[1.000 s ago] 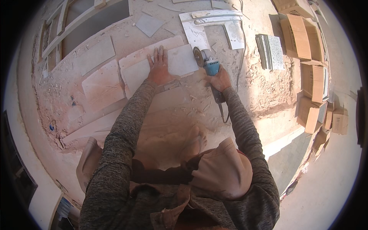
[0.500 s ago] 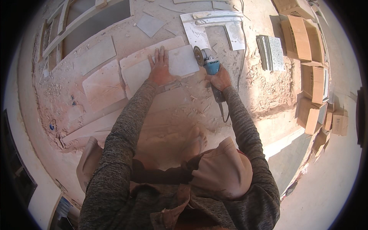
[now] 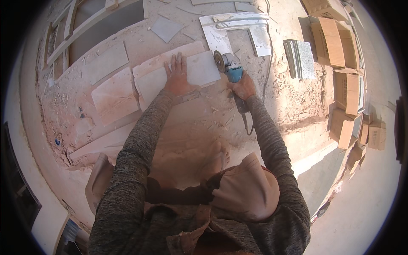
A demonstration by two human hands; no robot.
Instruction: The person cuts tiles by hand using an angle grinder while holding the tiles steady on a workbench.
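My right hand is wrapped round the body of a blue angle grinder. Its round disc stands upright at the right end of a pale rectangular tile; whether the two touch, I cannot tell. Flat on that tile lies my left hand, fingers stretched away from me. Beneath the tile is a larger dusty slab, partly covered by it. The grinder's cord loops down below its rear end.
White cut panels lie beyond the grinder. Stacked grey tiles and open cardboard boxes stand to the right. Another slab lies left, near a wooden frame. Rubble and dust cover the floor, and a cable runs along it.
The grinder and my right hand have shifted very slightly to the left. My left hand stays flat on the tile.
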